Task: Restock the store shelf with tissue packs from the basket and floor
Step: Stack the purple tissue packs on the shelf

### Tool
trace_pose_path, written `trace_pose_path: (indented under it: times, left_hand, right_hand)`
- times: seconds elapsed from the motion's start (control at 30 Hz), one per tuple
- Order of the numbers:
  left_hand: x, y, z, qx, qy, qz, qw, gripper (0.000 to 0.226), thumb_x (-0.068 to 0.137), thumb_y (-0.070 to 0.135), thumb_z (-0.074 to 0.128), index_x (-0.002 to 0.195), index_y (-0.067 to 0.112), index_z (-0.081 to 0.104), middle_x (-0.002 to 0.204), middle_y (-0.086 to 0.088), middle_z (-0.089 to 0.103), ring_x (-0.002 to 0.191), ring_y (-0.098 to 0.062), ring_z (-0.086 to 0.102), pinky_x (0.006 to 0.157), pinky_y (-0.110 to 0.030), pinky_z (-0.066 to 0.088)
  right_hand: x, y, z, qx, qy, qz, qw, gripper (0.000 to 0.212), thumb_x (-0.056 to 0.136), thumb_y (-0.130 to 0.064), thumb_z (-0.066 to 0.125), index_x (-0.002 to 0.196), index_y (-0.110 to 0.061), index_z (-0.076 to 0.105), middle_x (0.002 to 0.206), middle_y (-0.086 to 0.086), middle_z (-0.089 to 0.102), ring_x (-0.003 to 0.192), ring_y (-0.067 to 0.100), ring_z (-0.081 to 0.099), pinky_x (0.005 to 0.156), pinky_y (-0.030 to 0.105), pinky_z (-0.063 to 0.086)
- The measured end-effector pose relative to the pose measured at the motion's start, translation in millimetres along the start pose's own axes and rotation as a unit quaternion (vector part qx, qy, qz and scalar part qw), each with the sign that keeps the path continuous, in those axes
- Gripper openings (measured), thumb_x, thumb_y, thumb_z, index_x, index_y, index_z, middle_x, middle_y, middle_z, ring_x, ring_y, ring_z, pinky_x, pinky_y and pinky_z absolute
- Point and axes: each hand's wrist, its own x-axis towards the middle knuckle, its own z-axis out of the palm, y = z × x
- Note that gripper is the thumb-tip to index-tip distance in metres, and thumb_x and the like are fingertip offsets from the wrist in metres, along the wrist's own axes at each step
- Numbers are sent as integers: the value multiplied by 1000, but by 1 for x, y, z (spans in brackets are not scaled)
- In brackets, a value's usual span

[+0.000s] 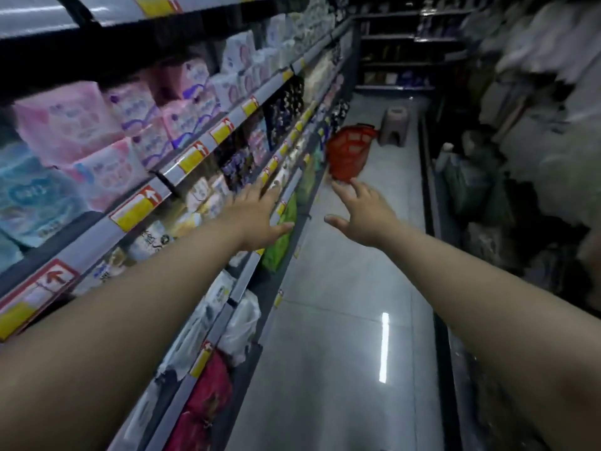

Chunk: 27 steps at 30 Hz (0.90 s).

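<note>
Both hands empty (left hand [260, 209], right hand [361, 213]); aisle floor [341, 320] open.

A single wide-angle camera worn on the person's head looks forward and steeply down along a narrow store aisle, its edges bending the lines of the shelf [208, 141] that runs up the left side and of the glossy floor [341, 320] in the middle. Both forearms stretch from the bottom corners toward the centre, very near the lens, while the red basket [349, 154] and a stool [395, 125] sit farther down the aisle, blurred.
</note>
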Motion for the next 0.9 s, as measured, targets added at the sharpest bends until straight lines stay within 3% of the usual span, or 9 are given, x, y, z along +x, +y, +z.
trace_pose_path:
  times: [0.3, 0.53, 0.73, 0.9]
  left_hand:
    - [-25, 43, 62, 37, -63, 182, 981, 87, 91, 69, 35, 154, 28, -10, 162, -8, -14, 149, -28, -6, 119, -47, 0]
    - [-76, 155, 141, 57, -119, 351, 927, 84, 92, 67, 33, 154, 25, -7, 162, -8, -13, 149, -25, -6, 120, -45, -3]
    - [-135, 253, 210, 70, -157, 462, 870, 83, 93, 64, 36, 155, 24, -1, 162, -9, -8, 150, -24, -4, 120, -47, -1]
    - [-182, 322, 311, 101, -208, 518, 823, 83, 93, 62, 39, 155, 22, 4, 163, -9, -2, 150, -23, 0, 118, -47, 1]
  right_hand:
    - [-160, -6, 70, 36, -28, 234, 971, 78, 93, -66, 35, 155, -32, 4, 162, 11, 5, 149, 30, 5, 120, 48, 5]
    - [-337, 27, 105, 61, -29, 440, 896, 79, 91, -66, 39, 155, -31, 8, 162, 13, 9, 148, 31, 8, 120, 47, 9]
    - [-457, 32, 165, 107, -42, 543, 832, 80, 91, -65, 40, 155, -30, 9, 161, 15, 11, 148, 31, 10, 119, 48, 9]
    - [-542, 40, 246, 166, -83, 602, 776, 80, 91, -65, 40, 155, -31, 7, 161, 13, 11, 148, 31, 10, 119, 47, 9]
